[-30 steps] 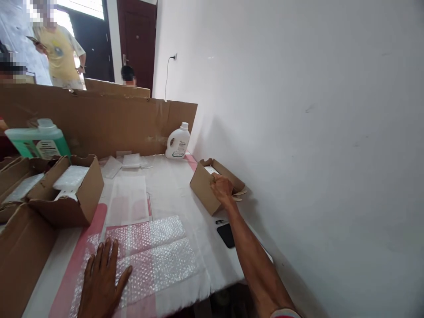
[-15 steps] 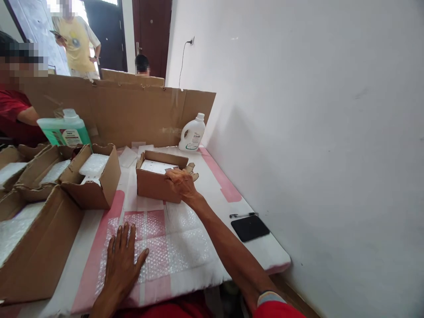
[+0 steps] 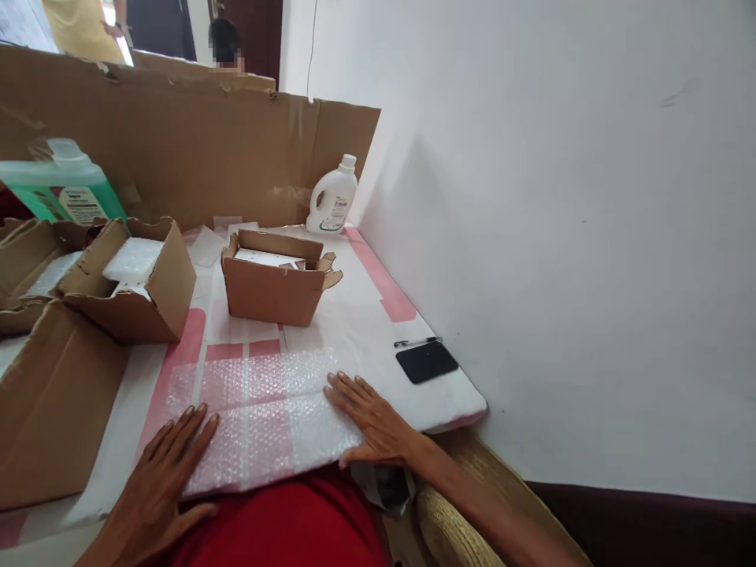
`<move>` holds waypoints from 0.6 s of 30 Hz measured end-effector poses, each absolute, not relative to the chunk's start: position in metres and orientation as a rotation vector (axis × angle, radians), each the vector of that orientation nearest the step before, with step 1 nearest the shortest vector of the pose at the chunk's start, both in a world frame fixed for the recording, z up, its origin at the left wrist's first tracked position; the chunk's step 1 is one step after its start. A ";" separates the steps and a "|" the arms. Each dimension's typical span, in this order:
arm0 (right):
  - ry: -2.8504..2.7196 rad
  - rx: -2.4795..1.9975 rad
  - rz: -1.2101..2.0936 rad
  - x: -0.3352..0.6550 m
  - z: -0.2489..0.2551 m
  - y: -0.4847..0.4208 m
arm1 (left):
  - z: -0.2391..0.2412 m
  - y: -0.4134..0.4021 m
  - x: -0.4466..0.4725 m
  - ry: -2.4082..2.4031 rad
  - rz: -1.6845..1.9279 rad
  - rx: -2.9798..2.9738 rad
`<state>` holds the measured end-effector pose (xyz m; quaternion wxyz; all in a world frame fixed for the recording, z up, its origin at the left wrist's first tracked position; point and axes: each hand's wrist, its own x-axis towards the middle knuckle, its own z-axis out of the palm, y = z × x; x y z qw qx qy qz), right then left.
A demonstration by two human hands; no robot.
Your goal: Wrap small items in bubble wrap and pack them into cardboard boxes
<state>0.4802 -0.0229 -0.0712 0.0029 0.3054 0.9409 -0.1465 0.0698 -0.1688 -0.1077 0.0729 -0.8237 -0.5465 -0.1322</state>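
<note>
Light: soft, even daylight, brightest on the white wall [image 3: 561, 197]
Shadows: faint, beside the cardboard screen [image 3: 177, 142]
Sharpness: mostly clear (far doorway overexposed)
Distortion: wide-angle bending at edges

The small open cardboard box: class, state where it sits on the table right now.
In the head view, the small open cardboard box sits mid-table, just beyond the bubble wrap sheet, with the white bottle behind it to the right.
</note>
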 end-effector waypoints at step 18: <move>3.315 1.137 -0.723 0.505 -0.105 -0.067 | -0.091 -0.196 0.012 -1.771 -0.763 -2.682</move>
